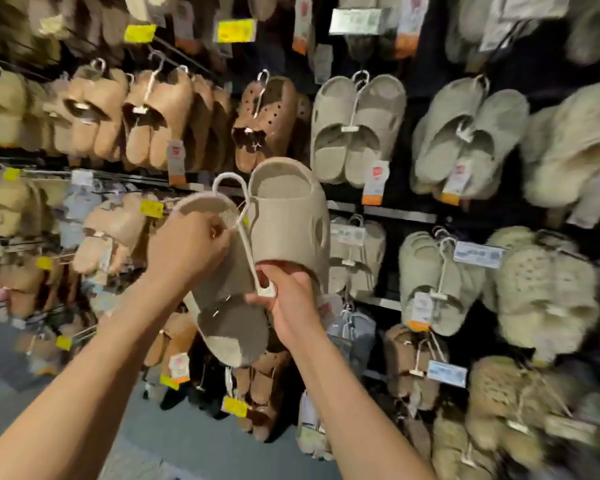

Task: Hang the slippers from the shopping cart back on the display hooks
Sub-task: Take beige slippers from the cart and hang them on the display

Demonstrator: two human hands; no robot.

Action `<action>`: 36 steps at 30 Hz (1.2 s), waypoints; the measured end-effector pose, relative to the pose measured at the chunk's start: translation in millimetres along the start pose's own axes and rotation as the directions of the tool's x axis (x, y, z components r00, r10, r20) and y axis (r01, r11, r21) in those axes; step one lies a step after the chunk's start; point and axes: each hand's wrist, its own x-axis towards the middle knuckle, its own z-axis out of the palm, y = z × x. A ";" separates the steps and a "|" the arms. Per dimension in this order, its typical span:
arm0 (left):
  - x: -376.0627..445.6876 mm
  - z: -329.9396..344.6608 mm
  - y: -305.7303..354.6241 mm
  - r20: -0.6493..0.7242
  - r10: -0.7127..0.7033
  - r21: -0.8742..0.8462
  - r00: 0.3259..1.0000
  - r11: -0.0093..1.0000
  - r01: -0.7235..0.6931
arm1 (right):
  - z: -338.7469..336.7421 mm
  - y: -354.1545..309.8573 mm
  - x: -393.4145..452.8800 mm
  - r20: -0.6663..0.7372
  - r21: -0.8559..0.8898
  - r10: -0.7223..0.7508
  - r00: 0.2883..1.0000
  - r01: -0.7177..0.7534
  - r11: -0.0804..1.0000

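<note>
A pair of beige moulded-foam slide slippers [257,244] is held up in front of the display wall by both hands. The left hand [187,247] is curled round the left slipper of the pair, whose ribbed sole is turned toward the camera, with the fingers wrapped over its edge. The right hand [288,303] is closed on the lower end of the white plastic hanger [246,237], the flat clip end being pinched between thumb and fingers just under the right slipper, whose strap faces outward. The hanger's curved hook is seen above and between the two slippers, free of any rail. Behind the pair, rows of tan, brown and pale grey-green slippers [357,129] are hung on metal display hooks [174,53], with yellow price tags [140,32] at the hook ends. A grey floor [187,441] is visible below the forearms. The outer edges are blurred.
</note>
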 end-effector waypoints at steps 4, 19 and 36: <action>-2.5 -9.8 45.5 -0.052 0.156 -0.081 0.986 0.984 -0.160 | -17.6 -32.4 -24.9 -0.090 0.012 -0.137 0.986 0.139 0.990; -18.6 23.0 149.9 -0.075 0.558 -0.472 0.826 0.710 -0.522 | -81.5 -81.4 -95.8 -0.417 -0.212 -0.431 0.800 0.376 0.902; -76.4 101.7 101.9 0.262 0.470 -0.432 0.843 0.838 -0.333 | -122.7 10.8 -95.1 -0.384 -0.167 -0.151 0.911 0.093 0.982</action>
